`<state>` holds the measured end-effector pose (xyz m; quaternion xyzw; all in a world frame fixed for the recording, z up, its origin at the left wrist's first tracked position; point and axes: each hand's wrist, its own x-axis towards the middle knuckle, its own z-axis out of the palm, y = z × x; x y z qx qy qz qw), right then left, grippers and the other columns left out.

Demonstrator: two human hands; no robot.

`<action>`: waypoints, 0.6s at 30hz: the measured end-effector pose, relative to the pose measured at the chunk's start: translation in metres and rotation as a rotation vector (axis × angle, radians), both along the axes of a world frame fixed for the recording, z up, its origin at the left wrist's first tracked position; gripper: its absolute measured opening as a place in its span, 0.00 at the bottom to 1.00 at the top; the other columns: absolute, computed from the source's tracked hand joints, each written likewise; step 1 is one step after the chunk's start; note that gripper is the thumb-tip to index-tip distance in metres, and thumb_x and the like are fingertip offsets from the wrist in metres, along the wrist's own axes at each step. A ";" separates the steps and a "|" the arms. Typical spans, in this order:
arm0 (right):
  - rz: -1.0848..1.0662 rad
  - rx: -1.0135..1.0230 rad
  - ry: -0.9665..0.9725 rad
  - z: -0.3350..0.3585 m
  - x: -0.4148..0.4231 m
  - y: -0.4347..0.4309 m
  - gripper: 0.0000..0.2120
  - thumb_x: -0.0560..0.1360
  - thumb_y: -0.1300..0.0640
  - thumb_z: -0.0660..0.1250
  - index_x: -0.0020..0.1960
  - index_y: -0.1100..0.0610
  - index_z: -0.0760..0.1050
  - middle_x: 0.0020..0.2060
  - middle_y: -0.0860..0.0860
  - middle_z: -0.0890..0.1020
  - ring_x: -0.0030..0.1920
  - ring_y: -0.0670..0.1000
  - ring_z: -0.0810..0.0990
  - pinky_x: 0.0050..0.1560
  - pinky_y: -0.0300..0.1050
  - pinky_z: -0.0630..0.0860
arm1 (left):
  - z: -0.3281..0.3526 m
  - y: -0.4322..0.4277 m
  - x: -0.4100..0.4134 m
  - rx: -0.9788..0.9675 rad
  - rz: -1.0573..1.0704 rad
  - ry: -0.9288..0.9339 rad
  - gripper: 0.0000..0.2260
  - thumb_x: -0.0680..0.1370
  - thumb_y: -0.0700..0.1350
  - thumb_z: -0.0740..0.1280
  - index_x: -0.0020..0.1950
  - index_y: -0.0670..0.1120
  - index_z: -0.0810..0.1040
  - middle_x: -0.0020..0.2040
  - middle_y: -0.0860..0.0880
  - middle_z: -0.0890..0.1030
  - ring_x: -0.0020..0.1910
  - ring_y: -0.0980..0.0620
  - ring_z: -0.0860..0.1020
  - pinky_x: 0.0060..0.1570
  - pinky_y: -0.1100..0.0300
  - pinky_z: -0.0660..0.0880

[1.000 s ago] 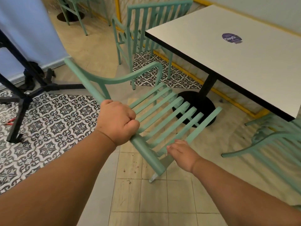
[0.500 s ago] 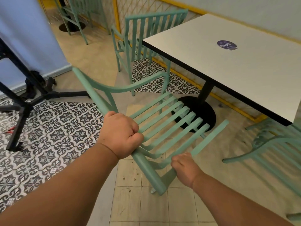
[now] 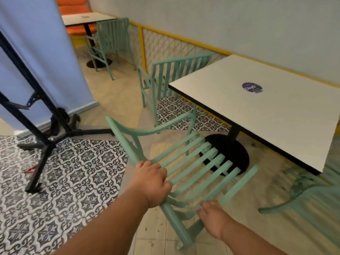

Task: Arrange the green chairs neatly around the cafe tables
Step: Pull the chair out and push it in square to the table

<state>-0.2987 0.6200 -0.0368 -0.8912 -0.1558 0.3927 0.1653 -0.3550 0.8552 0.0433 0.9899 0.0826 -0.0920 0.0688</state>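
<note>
A green slatted chair (image 3: 195,162) tilts in front of me, its seat pointing toward the white cafe table (image 3: 276,111). My left hand (image 3: 151,183) is clenched around the chair's top back rail. My right hand (image 3: 213,218) grips the lower end of the backrest slats. A second green chair (image 3: 171,74) stands upright at the table's far left side. The armrest of a third green chair (image 3: 309,197) shows blurred at the right, under the table's near corner. A fourth green chair (image 3: 110,43) stands at a far table (image 3: 86,18).
A black stand with spread legs (image 3: 42,144) stands on the patterned tiles at left, before a blue panel (image 3: 36,52). The table's black round base (image 3: 230,153) lies just past the held chair. A yellow-framed lattice fence (image 3: 165,43) runs along the wall. Orange seats (image 3: 73,10) sit far back.
My view has lifted, showing more of the room. The held chair has shifted slightly toward the table, still gripped by my left hand. My right hand has closed onto the lower slats.
</note>
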 end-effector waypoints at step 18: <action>0.199 0.291 -0.689 0.320 -0.034 0.001 0.33 0.82 0.37 0.53 0.82 0.49 0.51 0.81 0.47 0.56 0.81 0.50 0.45 0.79 0.47 0.47 | 0.245 0.028 -0.131 -0.262 0.400 -0.464 0.30 0.84 0.56 0.59 0.83 0.50 0.54 0.82 0.51 0.58 0.81 0.50 0.54 0.78 0.56 0.51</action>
